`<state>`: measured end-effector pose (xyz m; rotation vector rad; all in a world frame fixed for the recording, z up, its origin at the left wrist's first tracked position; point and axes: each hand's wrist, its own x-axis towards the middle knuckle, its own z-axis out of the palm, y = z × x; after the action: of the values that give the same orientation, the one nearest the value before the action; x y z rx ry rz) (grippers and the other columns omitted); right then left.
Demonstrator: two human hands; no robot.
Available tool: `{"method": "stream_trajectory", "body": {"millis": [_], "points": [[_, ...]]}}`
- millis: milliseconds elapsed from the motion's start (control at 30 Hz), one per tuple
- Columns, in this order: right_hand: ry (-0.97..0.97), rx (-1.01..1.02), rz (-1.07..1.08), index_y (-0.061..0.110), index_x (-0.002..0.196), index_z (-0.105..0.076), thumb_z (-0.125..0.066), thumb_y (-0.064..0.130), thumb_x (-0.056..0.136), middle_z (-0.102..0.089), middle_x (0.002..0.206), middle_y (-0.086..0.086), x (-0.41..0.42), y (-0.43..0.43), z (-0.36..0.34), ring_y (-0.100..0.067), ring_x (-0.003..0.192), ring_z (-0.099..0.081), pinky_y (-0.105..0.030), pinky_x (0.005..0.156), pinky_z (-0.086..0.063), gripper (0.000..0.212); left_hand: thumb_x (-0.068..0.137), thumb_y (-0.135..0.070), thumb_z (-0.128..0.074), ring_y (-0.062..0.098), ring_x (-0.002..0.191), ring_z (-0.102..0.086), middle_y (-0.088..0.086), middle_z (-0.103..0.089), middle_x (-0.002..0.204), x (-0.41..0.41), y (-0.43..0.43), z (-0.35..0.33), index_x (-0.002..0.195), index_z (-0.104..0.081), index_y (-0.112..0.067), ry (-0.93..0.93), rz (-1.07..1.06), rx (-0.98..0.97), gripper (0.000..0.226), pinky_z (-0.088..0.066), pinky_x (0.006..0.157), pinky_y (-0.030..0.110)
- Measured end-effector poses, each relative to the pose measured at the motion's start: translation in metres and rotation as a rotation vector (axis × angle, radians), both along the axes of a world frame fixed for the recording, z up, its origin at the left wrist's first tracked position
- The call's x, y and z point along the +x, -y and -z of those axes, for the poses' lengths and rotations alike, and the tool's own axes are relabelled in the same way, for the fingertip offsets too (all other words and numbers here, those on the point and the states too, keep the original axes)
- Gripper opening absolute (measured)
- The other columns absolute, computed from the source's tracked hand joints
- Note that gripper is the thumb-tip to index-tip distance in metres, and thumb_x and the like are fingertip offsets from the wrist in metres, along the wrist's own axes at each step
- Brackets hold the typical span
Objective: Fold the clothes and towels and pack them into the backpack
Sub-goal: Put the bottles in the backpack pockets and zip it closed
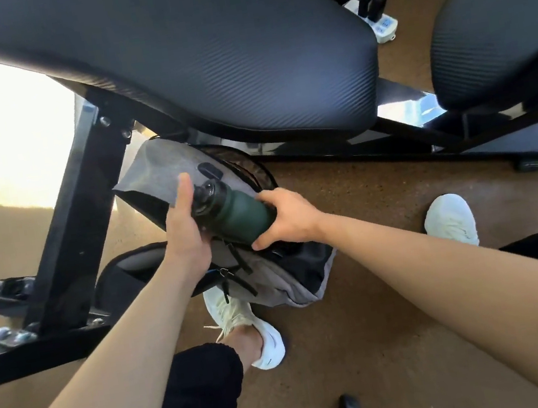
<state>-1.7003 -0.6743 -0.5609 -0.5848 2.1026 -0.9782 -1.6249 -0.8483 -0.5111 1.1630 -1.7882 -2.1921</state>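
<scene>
A grey backpack (pixel 151 166) lies on the brown floor, partly under a dark table, with its main compartment gaping open. A dark green water bottle (pixel 242 211) with a black cap lies tilted above the backpack. My left hand (pixel 185 231) grips the bottle at its cap end. My right hand (pixel 285 217) holds the bottle's base. No clothes or towels are in view; the inside of the backpack is dark and mostly hidden by my hands and the bottle.
A dark table top (pixel 205 57) overhangs the backpack, and its black leg (pixel 87 201) stands to the left. A second dark top (pixel 497 43) is at the right. My white shoes (pixel 243 325) rest on the floor. A power strip (pixel 382 23) and cables lie beyond.
</scene>
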Motion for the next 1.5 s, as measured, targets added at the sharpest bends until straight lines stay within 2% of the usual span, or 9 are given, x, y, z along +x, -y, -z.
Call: {"method": "stream_trajectory", "body": {"millis": [167,300,400,567,700,867,1167,1300,1500], "points": [[0.390,-0.295,0.235,0.024,0.126,-0.060,-0.096,0.027,0.060,-0.073,0.117,0.005,-0.012,-0.019,0.004,-0.012,0.109,-0.070,-0.040,0.099,-0.056,0.075,0.110,-0.038,-0.040,0.017,0.105,-0.070,-0.006,-0.076,0.105,-0.010,-0.007,0.002,0.111,-0.065,-0.024,0.062,-0.249,0.024,0.028,-0.056,0.089,0.038],[0.352,-0.283,0.255,0.013,0.121,-0.053,-0.093,0.016,0.060,-0.070,0.110,-0.001,-0.031,-0.038,0.002,-0.011,0.096,-0.069,-0.025,0.080,-0.055,0.074,0.108,-0.040,-0.044,0.022,0.111,-0.068,-0.002,-0.074,0.115,-0.010,-0.003,0.010,0.106,-0.066,-0.027,0.095,-0.278,-0.084,0.025,-0.054,0.102,0.047],[0.452,-0.238,0.151,0.010,0.128,-0.051,-0.083,0.023,0.050,-0.068,0.117,-0.012,-0.048,-0.065,-0.001,-0.021,0.103,-0.066,-0.036,0.088,-0.056,0.085,0.107,-0.043,-0.045,0.022,0.111,-0.067,-0.002,-0.073,0.117,-0.010,0.000,0.010,0.116,-0.065,-0.025,0.099,-0.296,-0.091,0.029,-0.052,0.104,0.049],[0.740,-0.206,-0.010,0.013,0.126,-0.058,-0.071,0.009,0.064,-0.071,0.116,-0.011,-0.056,-0.094,-0.015,-0.025,0.104,-0.070,-0.037,0.087,-0.059,0.063,0.106,-0.043,-0.045,0.022,0.112,-0.066,0.000,-0.071,0.120,-0.012,0.006,0.007,0.123,-0.064,-0.020,0.099,-0.323,-0.083,0.034,-0.051,0.105,0.049],[0.249,0.148,-0.454,0.023,0.124,-0.060,-0.085,0.017,0.051,-0.061,0.134,-0.003,-0.049,-0.072,-0.020,-0.026,0.121,-0.060,-0.044,0.098,-0.054,0.077,0.107,-0.041,-0.045,0.020,0.111,-0.066,-0.003,-0.072,0.115,-0.010,0.008,0.005,0.108,-0.066,-0.026,0.102,-0.291,-0.069,0.025,-0.050,0.106,0.048],[-0.510,0.474,-1.035,0.043,0.133,-0.047,-0.091,0.029,0.061,0.010,0.166,0.004,-0.025,-0.047,-0.026,-0.032,0.138,-0.033,-0.051,0.105,-0.042,0.086,0.109,-0.037,-0.044,0.016,0.106,-0.067,-0.005,-0.073,0.110,-0.011,0.016,0.001,0.105,-0.065,-0.023,0.074,-0.216,-0.027,0.026,-0.051,0.104,0.044],[-0.696,0.637,-1.288,0.043,0.143,-0.043,-0.091,0.030,0.061,-0.001,0.165,-0.008,-0.018,-0.011,-0.032,-0.033,0.129,-0.044,-0.047,0.103,-0.046,0.096,0.109,-0.039,-0.042,0.024,0.105,-0.072,0.001,-0.076,0.111,-0.010,0.018,-0.001,0.114,-0.067,-0.017,0.091,-0.114,-0.059,0.034,-0.055,0.099,0.052],[-0.903,0.611,-1.414,0.042,0.141,-0.047,-0.089,0.043,0.058,-0.018,0.158,-0.007,-0.012,-0.003,-0.031,-0.036,0.138,-0.024,-0.050,0.107,-0.036,0.093,0.109,-0.040,-0.042,0.023,0.107,-0.071,0.001,-0.076,0.112,-0.010,0.019,-0.001,0.113,-0.067,-0.019,0.087,-0.114,-0.059,0.034,-0.054,0.100,0.052],[-0.854,0.598,-1.452,0.033,0.136,-0.056,-0.088,0.050,0.055,-0.024,0.154,-0.005,-0.002,-0.003,-0.030,-0.034,0.136,-0.027,-0.046,0.106,-0.040,0.089,0.108,-0.040,-0.043,0.022,0.110,-0.070,0.000,-0.075,0.115,-0.007,0.016,0.000,0.117,-0.067,-0.018,0.052,-0.100,-0.063,0.034,-0.053,0.102,0.052]]}}
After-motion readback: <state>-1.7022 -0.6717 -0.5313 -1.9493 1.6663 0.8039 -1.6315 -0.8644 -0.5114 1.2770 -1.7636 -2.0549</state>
